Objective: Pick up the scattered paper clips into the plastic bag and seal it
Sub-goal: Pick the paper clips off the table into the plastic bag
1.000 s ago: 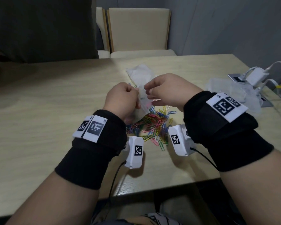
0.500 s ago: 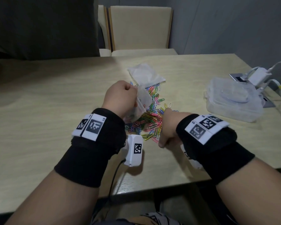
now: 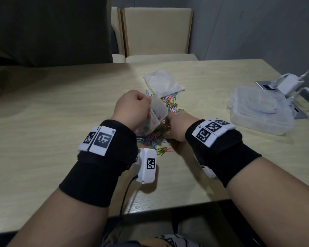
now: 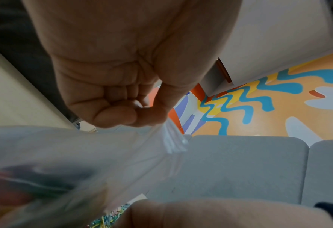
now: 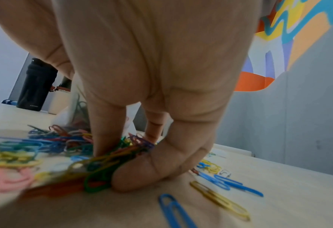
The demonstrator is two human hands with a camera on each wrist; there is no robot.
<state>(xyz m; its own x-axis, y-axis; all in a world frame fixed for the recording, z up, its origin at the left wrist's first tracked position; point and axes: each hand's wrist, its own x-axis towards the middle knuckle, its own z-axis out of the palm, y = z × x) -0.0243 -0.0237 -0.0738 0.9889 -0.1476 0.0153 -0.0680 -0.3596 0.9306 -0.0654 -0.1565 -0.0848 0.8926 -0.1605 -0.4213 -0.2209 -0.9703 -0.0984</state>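
Observation:
Colourful paper clips [image 3: 170,104] lie in a pile on the table. My left hand [image 3: 132,107] pinches the top edge of a small clear plastic bag [image 3: 159,111], which hangs above the pile with some clips inside. In the left wrist view the thumb and curled fingers [image 4: 118,114] pinch the bag's rim [image 4: 171,138]. My right hand [image 3: 175,129] is down on the near part of the pile. In the right wrist view its thumb and curled fingers close round a bunch of clips [image 5: 111,160], while loose clips [image 5: 218,199] lie beside it.
A second crumpled clear bag [image 3: 162,82] lies just behind the pile. A clear plastic box [image 3: 257,111] stands at the right, with a white charger and cables [image 3: 289,84] beyond it. Chairs [image 3: 157,31] stand at the table's far edge.
My right hand left the bag's mouth, dropped to the table and moved into the pile, closing on a bunch of clips. The left hand kept holding the bag.

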